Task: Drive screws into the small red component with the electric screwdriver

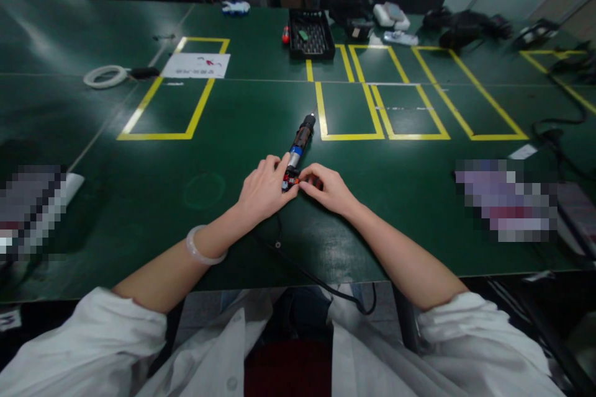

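An electric screwdriver lies on the green table, its slim tip pointing away from me and slightly right. Its rear end looks open, with small red, blue and black parts showing. My left hand is closed around this rear end from the left, the index finger along the silver section. My right hand is pinched at the right of the opening, holding a small piece with an orange tip and a dark red body. The right fingers partly hide that piece, so its kind is unclear.
Yellow tape frames mark the table. Farther back are a black tray of small parts, a printed sheet and a coiled white cable. A black cord hangs over the front edge. Blurred items lie at both sides.
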Tool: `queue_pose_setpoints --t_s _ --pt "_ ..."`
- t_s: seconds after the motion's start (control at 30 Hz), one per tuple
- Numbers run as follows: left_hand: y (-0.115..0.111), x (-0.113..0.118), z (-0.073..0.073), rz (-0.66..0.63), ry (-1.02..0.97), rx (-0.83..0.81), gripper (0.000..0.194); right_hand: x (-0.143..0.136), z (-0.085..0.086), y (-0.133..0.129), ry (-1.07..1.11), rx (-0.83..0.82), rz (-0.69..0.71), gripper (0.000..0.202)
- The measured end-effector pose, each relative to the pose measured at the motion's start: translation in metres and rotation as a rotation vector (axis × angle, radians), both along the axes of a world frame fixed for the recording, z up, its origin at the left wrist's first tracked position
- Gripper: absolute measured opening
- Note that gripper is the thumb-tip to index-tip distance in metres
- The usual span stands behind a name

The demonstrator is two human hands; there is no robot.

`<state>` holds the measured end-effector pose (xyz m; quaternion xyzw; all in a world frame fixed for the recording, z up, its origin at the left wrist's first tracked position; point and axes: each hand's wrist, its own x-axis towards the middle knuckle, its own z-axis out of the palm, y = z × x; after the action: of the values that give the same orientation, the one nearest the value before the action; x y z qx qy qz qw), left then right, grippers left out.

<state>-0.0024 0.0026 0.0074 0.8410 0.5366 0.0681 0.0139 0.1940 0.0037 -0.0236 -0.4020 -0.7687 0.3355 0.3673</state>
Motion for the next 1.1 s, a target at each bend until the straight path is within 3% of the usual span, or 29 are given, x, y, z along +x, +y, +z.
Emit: queue_pose_setpoints --t_s 0.13,0.27,0.6,0.87,0.97,1.1 --pt "0.004 -0.016 0.003 0.012 0.066 0.004 0.070 0.003 -0.003 0.003 -0.025 0.010 -0.015 0.007" --pt "0.015 -0.046 0.006 0.086 0.120 -0.003 0.069 0.006 -0.004 0.004 -0.037 0.039 0.001 0.006" --pt "0.067 -0.154 0.013 0.321 0.182 -0.060 0.075 0.004 -0.004 0.002 -0.057 0.014 0.002 0.006" --pt "0.119 -0.233 0.000 0.467 0.121 -0.078 0.078 0.004 -0.007 0.003 -0.053 0.000 0.015 0.011" --pt "0.127 -0.245 0.000 0.502 0.072 -0.105 0.078 0.005 -0.008 0.004 -0.056 -0.001 0.016 0.012" --pt "0.117 -0.236 0.003 0.470 0.062 0.031 0.075 0.004 -0.008 0.004 -0.054 0.003 0.013 0.012"
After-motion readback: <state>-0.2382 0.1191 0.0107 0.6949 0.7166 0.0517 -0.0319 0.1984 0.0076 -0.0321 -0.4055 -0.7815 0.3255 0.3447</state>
